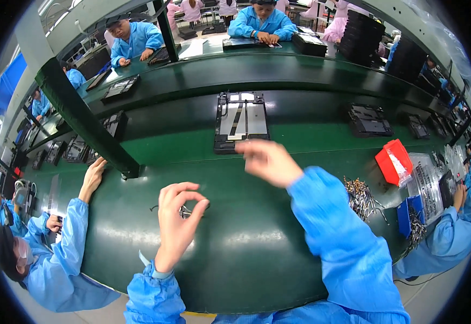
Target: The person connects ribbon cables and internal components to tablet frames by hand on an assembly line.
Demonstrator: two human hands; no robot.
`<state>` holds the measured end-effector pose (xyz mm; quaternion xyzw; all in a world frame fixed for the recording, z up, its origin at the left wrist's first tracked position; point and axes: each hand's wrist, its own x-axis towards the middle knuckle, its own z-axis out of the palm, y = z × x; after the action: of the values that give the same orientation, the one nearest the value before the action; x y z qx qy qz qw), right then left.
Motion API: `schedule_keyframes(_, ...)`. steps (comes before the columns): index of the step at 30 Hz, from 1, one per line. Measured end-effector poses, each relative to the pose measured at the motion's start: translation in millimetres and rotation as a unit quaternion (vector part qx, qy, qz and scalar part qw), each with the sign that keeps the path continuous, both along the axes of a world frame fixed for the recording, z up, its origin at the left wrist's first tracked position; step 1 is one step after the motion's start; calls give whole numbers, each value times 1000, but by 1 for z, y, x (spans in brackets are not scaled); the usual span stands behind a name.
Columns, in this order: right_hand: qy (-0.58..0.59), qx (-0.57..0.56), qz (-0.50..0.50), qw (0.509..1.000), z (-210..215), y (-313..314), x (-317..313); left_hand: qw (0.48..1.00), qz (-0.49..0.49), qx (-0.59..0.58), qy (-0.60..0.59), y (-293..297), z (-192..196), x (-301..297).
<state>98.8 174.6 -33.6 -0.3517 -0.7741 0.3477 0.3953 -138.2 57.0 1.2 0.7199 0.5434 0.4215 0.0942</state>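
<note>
My left hand (177, 218) is raised over the near part of the green bench, thumb and forefinger curled together in a ring. A thin dark cable (153, 208) shows to the left of that hand, with a dark bit at the fingertips; most of it is hidden. My right hand (270, 162) is at the near edge of a black tray (224, 144), its fingers blurred, and whether they grip anything is unclear. In the tray lies a flat silver panel (254, 121) with dark strips across it.
At right lie a bundle of loose cables (362, 197), a red bin (394, 162) and a blue bin (411, 216) with more cables. Another black tray (369, 120) is on the line. A green post (84, 116) stands at left. Co-workers in blue sit on both sides and opposite.
</note>
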Motion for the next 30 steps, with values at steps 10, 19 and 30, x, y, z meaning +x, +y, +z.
schedule_keyframes(10, 168, -293, -33, 941, 17, -144, 48, 947, -242, -116, -174, -13, -11, 90)
schedule_keyframes(19, 216, -288, -137, 923, 4, -147, 93, 775, -313, -492, -243, -30, -31, 116)
schedule_keyframes(30, -3, 100, -250, 963, 2, -143, 93, 751, -329, -490, -295, -18, -54, 127)
